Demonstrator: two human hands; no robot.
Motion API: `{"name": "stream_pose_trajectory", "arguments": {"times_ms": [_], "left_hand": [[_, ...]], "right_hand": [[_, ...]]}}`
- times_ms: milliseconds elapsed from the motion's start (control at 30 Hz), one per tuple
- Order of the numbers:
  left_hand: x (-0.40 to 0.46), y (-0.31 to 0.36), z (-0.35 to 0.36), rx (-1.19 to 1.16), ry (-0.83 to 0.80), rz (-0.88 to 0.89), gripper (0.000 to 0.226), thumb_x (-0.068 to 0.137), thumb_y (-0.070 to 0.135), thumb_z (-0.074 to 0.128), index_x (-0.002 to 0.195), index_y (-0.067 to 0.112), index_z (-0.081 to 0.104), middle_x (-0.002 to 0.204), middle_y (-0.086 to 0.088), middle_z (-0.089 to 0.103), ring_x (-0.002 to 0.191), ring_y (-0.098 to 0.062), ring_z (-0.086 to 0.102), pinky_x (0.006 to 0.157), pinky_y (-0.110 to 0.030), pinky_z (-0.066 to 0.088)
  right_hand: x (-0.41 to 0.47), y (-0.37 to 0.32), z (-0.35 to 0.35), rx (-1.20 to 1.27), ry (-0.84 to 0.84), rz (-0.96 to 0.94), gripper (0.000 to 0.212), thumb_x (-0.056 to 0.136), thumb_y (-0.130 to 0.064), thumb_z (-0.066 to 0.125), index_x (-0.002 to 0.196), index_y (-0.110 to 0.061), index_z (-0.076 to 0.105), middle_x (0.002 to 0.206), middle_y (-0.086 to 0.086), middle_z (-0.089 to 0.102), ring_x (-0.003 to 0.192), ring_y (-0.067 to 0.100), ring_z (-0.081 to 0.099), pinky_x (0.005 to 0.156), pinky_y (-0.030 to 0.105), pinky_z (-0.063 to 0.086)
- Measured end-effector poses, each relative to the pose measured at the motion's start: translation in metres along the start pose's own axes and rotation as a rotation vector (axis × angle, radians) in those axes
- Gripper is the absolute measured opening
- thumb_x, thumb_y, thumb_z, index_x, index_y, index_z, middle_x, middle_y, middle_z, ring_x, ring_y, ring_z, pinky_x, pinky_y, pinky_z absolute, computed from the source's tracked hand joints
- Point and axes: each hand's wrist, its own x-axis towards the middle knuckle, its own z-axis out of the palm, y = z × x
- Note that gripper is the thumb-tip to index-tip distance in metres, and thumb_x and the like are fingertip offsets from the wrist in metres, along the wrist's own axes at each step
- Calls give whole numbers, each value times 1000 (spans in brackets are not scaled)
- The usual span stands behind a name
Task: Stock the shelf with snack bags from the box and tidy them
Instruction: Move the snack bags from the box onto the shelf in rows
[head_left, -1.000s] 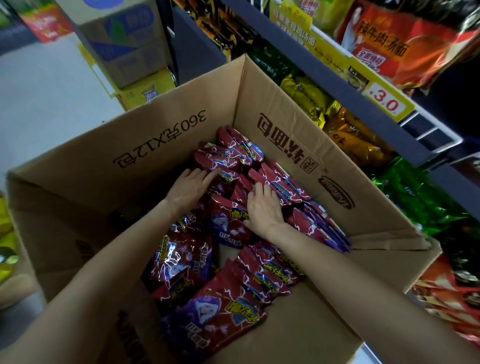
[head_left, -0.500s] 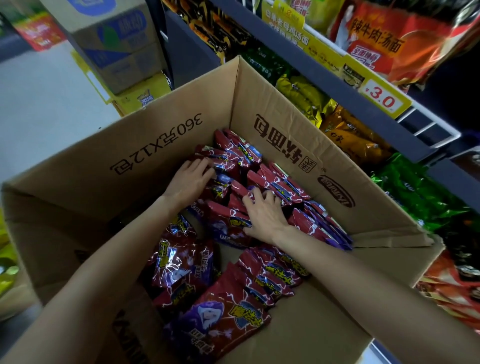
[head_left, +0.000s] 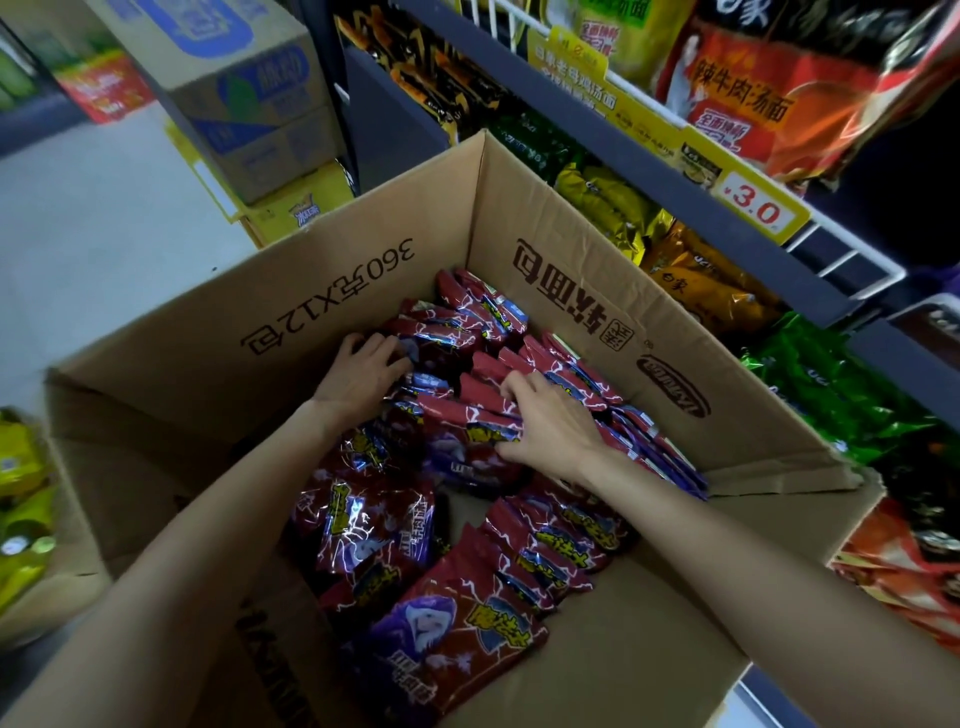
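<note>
An open cardboard box (head_left: 322, 291) stands on the floor and holds several red and purple snack bags (head_left: 457, 623). Both my hands are down inside it. My left hand (head_left: 363, 374) curls its fingers over a bunch of bags (head_left: 452, 332) near the far left wall. My right hand (head_left: 550, 426) grips the edges of a stack of bags (head_left: 467, 431) in the middle, thumb under and fingers on top. More bags (head_left: 649, 441) stand on edge along the right wall. The shelf (head_left: 675, 176) rises to the right of the box.
The shelf holds yellow, orange and green noodle packs (head_left: 711, 280) with a price tag reading 3.0 (head_left: 758, 210). Stacked cartons (head_left: 249, 104) stand beyond the box on the grey floor (head_left: 93, 239). Yellow packs (head_left: 21, 493) lie at the far left.
Both hands have gone from lying flat on the bags to curling round them. The right hand has shifted slightly right and gathered bag edges. The view has tilted a little.
</note>
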Motion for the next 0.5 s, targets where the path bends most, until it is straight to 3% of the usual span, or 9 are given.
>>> {"name": "stream_pose_trajectory", "arguments": {"times_ms": [67, 133, 233, 300, 400, 500], "left_hand": [[-3, -1, -6, -37, -23, -1, 55, 81, 39, 65, 129, 20, 48, 135, -4, 44, 128, -24, 37, 109, -47, 16], [-8, -3, -25, -108, -27, -47, 54, 80, 46, 63, 127, 23, 47, 125, 1, 52, 120, -21, 48, 104, -40, 25], [-22, -1, -71, -266, 57, -103, 67, 73, 52, 68, 127, 23, 42, 116, 0, 60, 105, -23, 58, 84, -34, 41], [-36, 4, -105, -381, 112, -144, 72, 70, 48, 74, 126, 23, 37, 113, -1, 63, 97, -24, 61, 73, -33, 45], [-60, 15, -145, -493, 255, -194, 73, 69, 44, 77, 127, 23, 38, 119, 1, 57, 101, -21, 59, 78, -34, 45], [-80, 30, -180, -571, 484, -153, 69, 68, 49, 77, 126, 25, 46, 118, 11, 51, 100, -7, 54, 79, -28, 46]], "right_hand": [[-10, -1, -21, 70, 62, 0, 58, 74, -38, 73, 118, -23, 39, 121, 0, 45, 98, 20, 50, 73, 31, 39], [-23, -1, -42, 110, 123, 6, 53, 73, -39, 72, 112, -27, 38, 119, -3, 45, 99, 19, 50, 71, 33, 39], [-50, 2, -68, 187, 223, 37, 50, 73, -42, 71, 106, -30, 35, 118, -6, 45, 96, 16, 51, 68, 33, 39], [-70, 3, -83, 244, 293, 76, 50, 74, -47, 71, 107, -33, 35, 116, -8, 46, 95, 14, 52, 76, 36, 45], [-100, 7, -104, 322, 391, 104, 51, 74, -53, 69, 108, -40, 33, 112, -14, 48, 98, 11, 50, 86, 37, 44], [-128, 14, -123, 456, 476, 102, 50, 74, -54, 68, 110, -42, 36, 109, -14, 54, 98, 14, 57, 86, 38, 47]]}}
